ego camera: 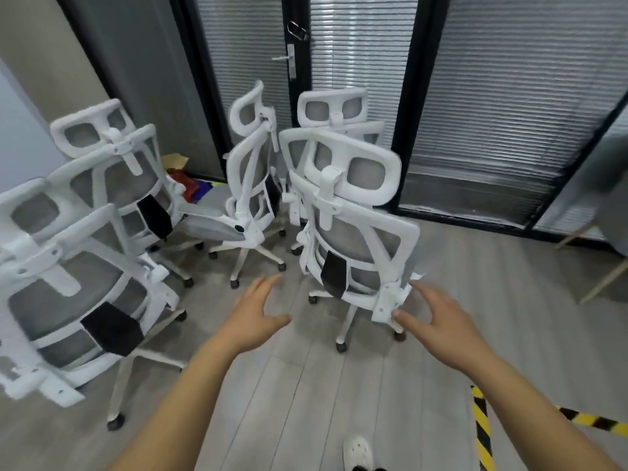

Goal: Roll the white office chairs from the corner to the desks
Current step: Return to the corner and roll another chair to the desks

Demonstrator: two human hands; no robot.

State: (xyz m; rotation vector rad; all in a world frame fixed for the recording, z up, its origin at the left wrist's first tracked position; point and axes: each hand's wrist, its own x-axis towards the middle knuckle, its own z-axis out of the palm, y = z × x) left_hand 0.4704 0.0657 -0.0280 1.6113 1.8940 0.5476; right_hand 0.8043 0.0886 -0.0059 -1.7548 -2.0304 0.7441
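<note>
Several white office chairs with grey mesh backs are crowded in the corner. The nearest chair (353,239) stands just in front of me with its back turned to me. My right hand (438,317) is spread open beside the lower right edge of its back frame, fingertips at or almost touching the white bracket. My left hand (253,311) hovers open to the left of that chair, holding nothing. Two chairs (78,300) lean in at the left, one chair (248,198) sits side-on in the middle, and another chair (334,110) stands behind the nearest one.
Glass walls with closed blinds and a black-framed door (290,59) shut off the corner behind the chairs. Coloured clutter (187,185) lies on the floor by the wall. Yellow-black hazard tape (482,430) marks the grey plank floor at lower right. Wooden legs (608,277) stand at far right.
</note>
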